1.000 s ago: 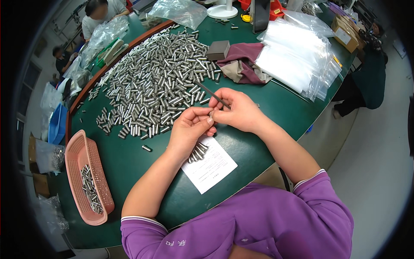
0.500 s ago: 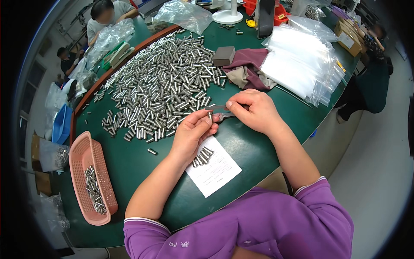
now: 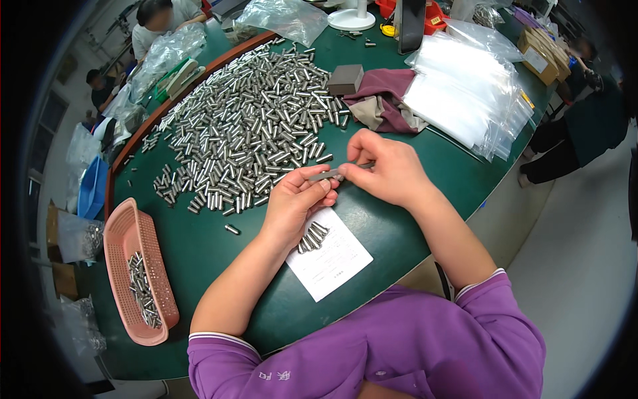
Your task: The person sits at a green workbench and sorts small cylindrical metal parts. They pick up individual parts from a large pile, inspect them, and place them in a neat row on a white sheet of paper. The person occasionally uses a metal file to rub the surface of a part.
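Head view shows me a green table (image 3: 199,266) under my two hands. At the far left I see a pink plastic basket (image 3: 143,272) with small holes, and some metal pins lie inside it; the shelves and bags further left are dark and bent by the lens, so I cannot make them out. A big heap of short metal cylinders (image 3: 246,126) covers the table behind the basket, and one single piece (image 3: 232,229) lies apart near the heap's front edge.

My left hand (image 3: 292,203) comes up from the lower edge with the forearm bare, the palm turned toward me, the fingers curled. Its thumb and fingertips pinch the left end of a thin metal pin (image 3: 325,175), held almost level between both hands. Under this hand lies a white paper sheet (image 3: 332,256), and a small group of pins (image 3: 311,237) on it is partly covered by my wrist.

My right hand (image 3: 389,169) is closed around the other end of the same pin, so this end is hidden and I cannot tell how it looks. The wrist is bent inward, and the purple sleeve (image 3: 492,292) begins near the elbow.

Further right lie a folded purple cloth (image 3: 385,100) and a stack of clear plastic bags (image 3: 465,100). Other people at the top and right edges are cut off.
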`<state>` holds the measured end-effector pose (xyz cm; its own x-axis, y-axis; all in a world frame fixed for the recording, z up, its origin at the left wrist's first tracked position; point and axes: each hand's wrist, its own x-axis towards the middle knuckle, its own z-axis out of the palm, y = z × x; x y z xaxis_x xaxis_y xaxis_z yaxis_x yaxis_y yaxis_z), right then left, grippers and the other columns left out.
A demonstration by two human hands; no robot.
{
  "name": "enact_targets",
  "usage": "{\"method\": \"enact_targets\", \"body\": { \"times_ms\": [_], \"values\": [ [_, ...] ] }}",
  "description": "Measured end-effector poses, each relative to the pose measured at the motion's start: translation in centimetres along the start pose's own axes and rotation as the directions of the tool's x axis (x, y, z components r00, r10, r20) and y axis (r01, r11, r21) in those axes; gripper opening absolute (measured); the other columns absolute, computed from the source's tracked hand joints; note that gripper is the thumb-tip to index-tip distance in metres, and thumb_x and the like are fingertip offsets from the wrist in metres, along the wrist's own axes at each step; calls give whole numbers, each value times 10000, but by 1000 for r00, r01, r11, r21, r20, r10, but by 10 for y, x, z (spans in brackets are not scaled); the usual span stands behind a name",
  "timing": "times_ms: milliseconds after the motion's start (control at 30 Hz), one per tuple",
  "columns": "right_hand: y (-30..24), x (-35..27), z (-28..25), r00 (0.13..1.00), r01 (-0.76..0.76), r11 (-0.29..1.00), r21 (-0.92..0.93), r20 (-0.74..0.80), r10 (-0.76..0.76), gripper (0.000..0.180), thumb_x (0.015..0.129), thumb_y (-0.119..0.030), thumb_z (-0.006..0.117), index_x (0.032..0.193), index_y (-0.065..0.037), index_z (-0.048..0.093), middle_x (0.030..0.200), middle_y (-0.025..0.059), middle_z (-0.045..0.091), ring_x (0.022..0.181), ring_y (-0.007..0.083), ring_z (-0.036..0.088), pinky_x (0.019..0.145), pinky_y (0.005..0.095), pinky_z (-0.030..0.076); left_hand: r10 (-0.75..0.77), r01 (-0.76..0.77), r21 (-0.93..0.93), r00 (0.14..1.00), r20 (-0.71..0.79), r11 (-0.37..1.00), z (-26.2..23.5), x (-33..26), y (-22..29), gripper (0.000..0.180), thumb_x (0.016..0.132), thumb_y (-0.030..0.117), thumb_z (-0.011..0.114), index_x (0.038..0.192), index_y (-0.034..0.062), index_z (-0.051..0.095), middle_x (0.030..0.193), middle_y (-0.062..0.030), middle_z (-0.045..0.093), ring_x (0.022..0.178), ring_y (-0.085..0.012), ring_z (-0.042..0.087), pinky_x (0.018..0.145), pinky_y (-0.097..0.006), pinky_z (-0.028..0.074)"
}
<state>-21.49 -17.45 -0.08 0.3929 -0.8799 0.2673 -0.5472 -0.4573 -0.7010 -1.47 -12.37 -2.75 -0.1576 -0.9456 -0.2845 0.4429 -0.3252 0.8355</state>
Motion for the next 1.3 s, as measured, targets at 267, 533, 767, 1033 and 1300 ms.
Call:
{"method": "enact_targets", "body": {
  "times_ms": [267,533,767,1033,1300],
  "values": [
    [-2,3,1,1000,23,999,-38,11,-23,286,797,-337,727,934,-132,581,747,38,670,712,256,671,647,384,504,9,-9,-12,1000,4,1000,-2,1,-1,306,918,10,646,1211,-20,560,996,-139,694,792,-140,681,750,-248,573],
    [-2,2,-7,999,-24,999,-24,32,25,282,789,-332,734,917,-135,576,700,24,649,674,248,660,611,388,495,-18,18,-3,1000,-20,1000,4,0,2,301,905,16,660,1193,6,573,997,-129,683,796,-149,656,746,-265,559],
    [2,3,-1,997,78,996,-40,-19,-79,284,789,-335,744,886,-126,577,699,29,654,668,242,670,602,372,503,-15,15,10,1000,-12,1000,2,0,0,281,909,12,659,1180,13,587,988,-120,684,797,-155,655,747,-279,564],
    [1,3,0,998,64,996,-54,-20,-66,287,769,-317,751,888,-127,572,707,28,655,657,227,670,605,370,507,-2,3,-26,1000,25,1000,-5,-1,-1,289,915,20,655,1193,-6,579,996,-123,690,806,-147,676,754,-262,574],
    [0,1,-7,1000,-4,999,-35,5,4,284,768,-294,752,895,-118,568,685,23,637,649,219,654,602,355,501,-35,35,-19,999,11,999,0,1,1,296,908,22,658,1191,2,573,986,-122,684,801,-147,662,747,-268,565]
  ]
}}
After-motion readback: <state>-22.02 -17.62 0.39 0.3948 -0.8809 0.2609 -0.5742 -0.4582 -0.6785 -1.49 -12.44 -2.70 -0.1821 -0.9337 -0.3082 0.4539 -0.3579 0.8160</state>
